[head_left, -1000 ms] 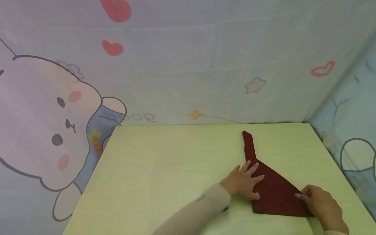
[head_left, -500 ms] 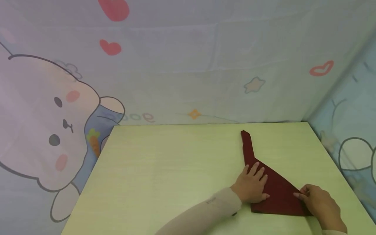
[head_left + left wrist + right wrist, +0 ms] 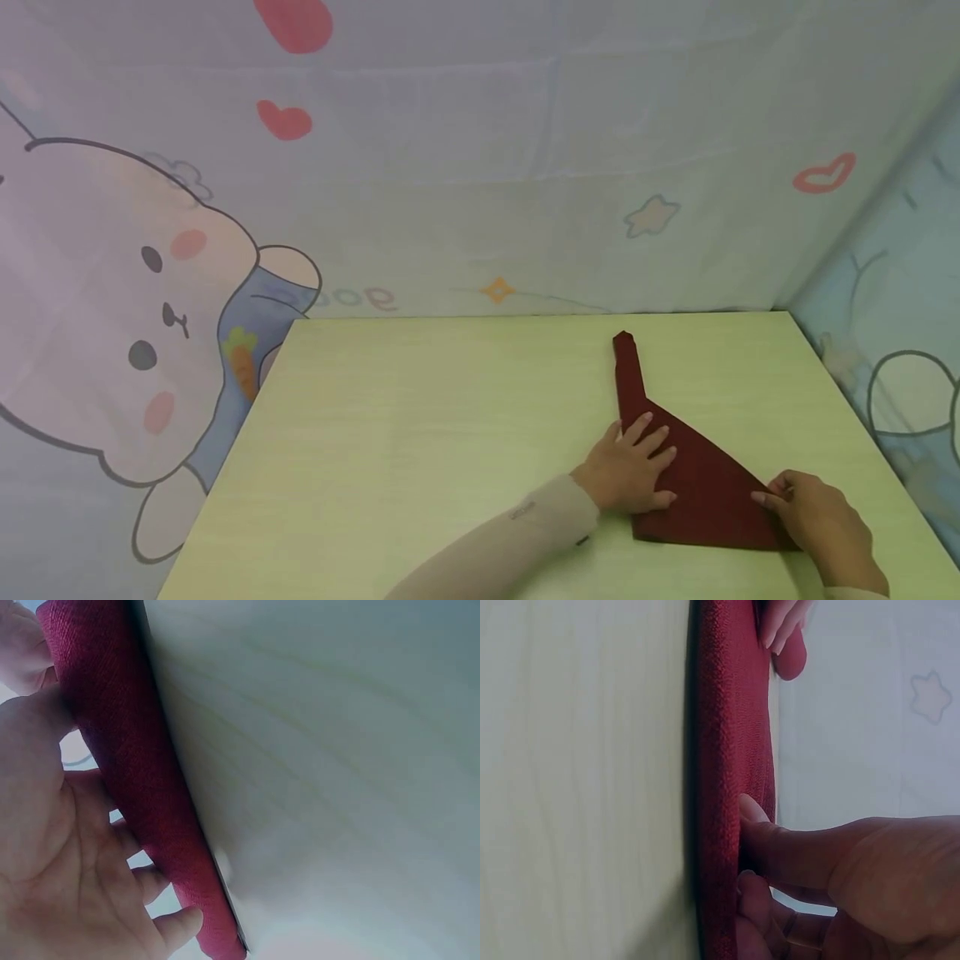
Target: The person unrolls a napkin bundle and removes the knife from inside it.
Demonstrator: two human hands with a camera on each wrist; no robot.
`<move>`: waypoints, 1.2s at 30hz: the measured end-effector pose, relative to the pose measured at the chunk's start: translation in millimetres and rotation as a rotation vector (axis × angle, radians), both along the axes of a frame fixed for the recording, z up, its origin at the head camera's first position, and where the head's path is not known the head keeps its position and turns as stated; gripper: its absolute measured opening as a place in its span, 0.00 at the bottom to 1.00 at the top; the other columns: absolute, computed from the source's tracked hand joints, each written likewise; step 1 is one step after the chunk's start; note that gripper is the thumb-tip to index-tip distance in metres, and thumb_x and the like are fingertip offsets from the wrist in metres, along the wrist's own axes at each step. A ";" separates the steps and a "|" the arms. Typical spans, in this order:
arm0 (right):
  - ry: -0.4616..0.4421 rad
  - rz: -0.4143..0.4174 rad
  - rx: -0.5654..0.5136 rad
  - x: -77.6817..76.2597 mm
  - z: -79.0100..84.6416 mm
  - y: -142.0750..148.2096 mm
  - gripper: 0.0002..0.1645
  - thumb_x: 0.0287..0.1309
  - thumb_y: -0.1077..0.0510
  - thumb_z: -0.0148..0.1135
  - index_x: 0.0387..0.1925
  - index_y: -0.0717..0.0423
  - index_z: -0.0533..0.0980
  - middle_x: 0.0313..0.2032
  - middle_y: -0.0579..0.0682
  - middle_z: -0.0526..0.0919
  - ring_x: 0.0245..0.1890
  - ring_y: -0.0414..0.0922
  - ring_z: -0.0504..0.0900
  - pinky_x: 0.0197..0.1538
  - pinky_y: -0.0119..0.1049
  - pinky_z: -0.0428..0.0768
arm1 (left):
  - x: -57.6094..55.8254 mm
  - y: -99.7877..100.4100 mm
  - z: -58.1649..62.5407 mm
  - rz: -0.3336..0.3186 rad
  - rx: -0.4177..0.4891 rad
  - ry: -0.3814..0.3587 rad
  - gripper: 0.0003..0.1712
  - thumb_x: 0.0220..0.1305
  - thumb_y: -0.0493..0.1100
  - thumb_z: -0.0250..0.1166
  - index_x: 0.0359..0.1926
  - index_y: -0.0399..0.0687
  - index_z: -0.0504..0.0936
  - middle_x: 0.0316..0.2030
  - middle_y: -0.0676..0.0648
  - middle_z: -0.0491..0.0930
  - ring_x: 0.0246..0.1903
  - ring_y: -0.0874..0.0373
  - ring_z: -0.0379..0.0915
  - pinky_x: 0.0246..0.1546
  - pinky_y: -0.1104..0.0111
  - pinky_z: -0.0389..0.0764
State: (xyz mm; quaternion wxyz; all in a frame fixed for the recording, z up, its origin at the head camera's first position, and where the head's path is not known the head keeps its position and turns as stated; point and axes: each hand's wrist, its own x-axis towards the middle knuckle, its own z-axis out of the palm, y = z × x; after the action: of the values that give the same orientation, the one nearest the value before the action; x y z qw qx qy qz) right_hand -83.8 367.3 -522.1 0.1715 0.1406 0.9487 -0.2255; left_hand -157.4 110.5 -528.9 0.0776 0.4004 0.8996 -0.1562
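Spread out, the left hand rests palm down on the left part of a dark red cloth, its fingers apart and pointing towards the cloth's middle and far side. Thumb and bent fingers of the right hand pinch the same cloth at its slanting right edge, close to the near right corner. Folded, the cloth lies on the right half of a pale yellow-green table: its broad, roughly triangular part is nearer the person, and a narrow strip runs from it towards the table's far edge. Both wrist views show a thick, rounded edge with a woven texture. A light sleeve covers the left forearm. Behind the table hangs a pale backdrop printed with red hearts, a star and, at the picture's left, a large white cartoon animal in blue with a carrot on its clothing.
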 end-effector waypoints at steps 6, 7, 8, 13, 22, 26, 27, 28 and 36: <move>-0.004 0.002 -0.004 -1.3 -1.1 2.1 0.23 0.62 0.38 0.67 0.35 0.54 0.78 0.29 0.47 0.80 0.33 0.50 0.79 0.31 0.47 0.76 | -1.1 -7.6 5.3 -0.002 0.016 -0.030 0.38 0.71 0.78 0.34 0.78 0.82 0.49 0.80 0.65 0.39 0.80 0.60 0.27 0.77 0.59 0.50; -0.005 0.002 -0.005 -1.5 -1.4 2.6 0.23 0.62 0.38 0.67 0.35 0.54 0.78 0.29 0.46 0.80 0.33 0.50 0.79 0.31 0.47 0.76 | -1.2 -8.6 6.2 -0.002 0.016 -0.032 0.38 0.71 0.78 0.34 0.78 0.82 0.48 0.80 0.65 0.39 0.80 0.60 0.27 0.77 0.59 0.50; -0.005 0.001 -0.004 -1.7 -1.7 3.1 0.24 0.62 0.37 0.67 0.35 0.54 0.78 0.29 0.46 0.80 0.33 0.49 0.79 0.31 0.47 0.76 | -1.4 -9.6 6.7 -0.002 0.018 -0.034 0.38 0.71 0.78 0.34 0.78 0.82 0.48 0.80 0.65 0.39 0.80 0.60 0.27 0.77 0.59 0.50; -0.002 -0.002 -0.010 -1.9 -3.8 4.4 0.24 0.61 0.36 0.67 0.35 0.53 0.78 0.28 0.46 0.80 0.33 0.49 0.79 0.31 0.47 0.75 | -2.1 -13.6 6.1 -0.006 0.034 -0.036 0.38 0.71 0.78 0.34 0.78 0.82 0.49 0.80 0.65 0.39 0.80 0.60 0.27 0.77 0.59 0.51; 0.007 -0.005 -0.006 -1.2 -3.4 2.1 0.22 0.62 0.39 0.68 0.34 0.54 0.78 0.27 0.46 0.79 0.32 0.49 0.78 0.31 0.47 0.75 | -5.0 -19.0 2.7 0.000 0.050 -0.049 0.38 0.70 0.78 0.35 0.78 0.83 0.48 0.80 0.66 0.38 0.80 0.60 0.27 0.77 0.60 0.51; 0.012 -0.007 -0.004 -1.9 -5.9 3.6 0.23 0.61 0.38 0.68 0.34 0.54 0.78 0.28 0.47 0.80 0.33 0.50 0.79 0.32 0.48 0.76 | -5.8 -22.3 4.2 0.000 0.057 -0.057 0.38 0.71 0.78 0.35 0.78 0.83 0.48 0.80 0.66 0.38 0.80 0.60 0.28 0.77 0.60 0.51; 0.011 -0.008 -0.004 -2.0 -6.4 3.9 0.23 0.61 0.38 0.68 0.34 0.54 0.78 0.28 0.47 0.80 0.33 0.50 0.79 0.32 0.48 0.76 | -5.8 -23.3 4.8 0.000 0.058 -0.060 0.37 0.71 0.78 0.35 0.78 0.83 0.49 0.80 0.66 0.38 0.80 0.60 0.28 0.77 0.60 0.51; 0.011 -0.008 -0.004 -2.3 -6.6 4.1 0.23 0.61 0.37 0.68 0.34 0.53 0.78 0.28 0.47 0.80 0.33 0.50 0.79 0.31 0.48 0.76 | -5.9 -24.5 5.3 -0.001 0.062 -0.062 0.37 0.71 0.78 0.35 0.78 0.83 0.49 0.80 0.66 0.38 0.80 0.60 0.28 0.77 0.60 0.51; -0.003 -0.011 -0.008 -1.9 -4.6 2.8 0.23 0.62 0.38 0.68 0.35 0.54 0.78 0.28 0.48 0.80 0.33 0.50 0.79 0.32 0.48 0.76 | -7.1 -37.4 10.3 0.000 0.095 -0.073 0.37 0.72 0.77 0.38 0.78 0.81 0.50 0.81 0.65 0.38 0.80 0.59 0.31 0.77 0.61 0.52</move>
State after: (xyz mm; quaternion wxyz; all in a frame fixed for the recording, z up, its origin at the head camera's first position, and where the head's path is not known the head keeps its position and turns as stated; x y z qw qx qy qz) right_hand -85.7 370.1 -526.7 0.1720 0.1455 0.9467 -0.2301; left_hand -164.5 73.1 -518.6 0.0912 0.4090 0.9026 -0.0985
